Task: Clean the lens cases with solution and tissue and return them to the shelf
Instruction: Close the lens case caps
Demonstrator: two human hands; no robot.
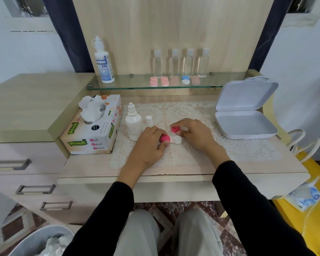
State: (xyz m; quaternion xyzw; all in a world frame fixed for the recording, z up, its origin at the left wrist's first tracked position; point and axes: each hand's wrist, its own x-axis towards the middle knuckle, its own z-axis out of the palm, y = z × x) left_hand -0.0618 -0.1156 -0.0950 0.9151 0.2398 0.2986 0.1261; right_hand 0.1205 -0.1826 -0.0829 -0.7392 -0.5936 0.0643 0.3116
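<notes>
I see the white twin-well lens case (175, 140) lying on the cream lace mat (192, 111) in the middle of the pale wooden tabletop (174, 169). Its left well carries a pink screw cap (164, 138); its right well is uncovered.

The lettering I can read is "Mysoft" and "Soft Facial Tissue" on the white cardboard tissue box (94, 133) at the left, and "DREAM EYE" on the tall white solution bottle (103, 63) standing on the glass shelf (155, 86). The print on the small white dropper bottle (133, 124) beside the case is too fine for me to make out.

My left hand (148, 145) curls its fingers round the fitted pink cap. My right hand (194, 133) pinches a second pink cap (174, 129) just above the case. The two hands sit near each other, not touching.
</notes>
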